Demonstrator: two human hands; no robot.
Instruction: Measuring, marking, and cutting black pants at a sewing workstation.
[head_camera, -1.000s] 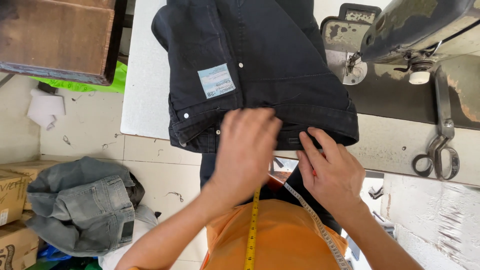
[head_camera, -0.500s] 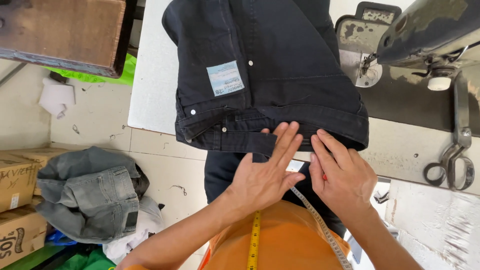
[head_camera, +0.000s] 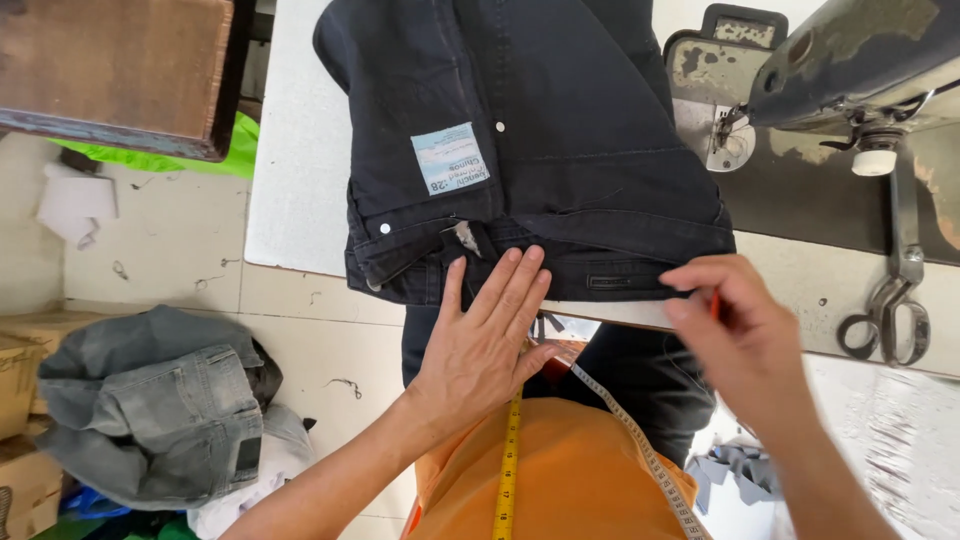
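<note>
While left hand (head_camera: 480, 340) presses black jeans (head_camera: 530, 150) flat at table edge (head_camera: 300, 268), right hand (head_camera: 745, 325) pinches waistband.

A bright orange cotton shirt (head_camera: 570, 470) is worn, bare forearms showing; a yellow tape measure (head_camera: 508, 470) is draped toward 6 o'clock.

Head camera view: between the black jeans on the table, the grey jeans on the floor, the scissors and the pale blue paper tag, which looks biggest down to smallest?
1. black jeans
2. grey jeans, though bunched up and farther from the camera, so the gap is unsure
3. scissors
4. paper tag
</note>
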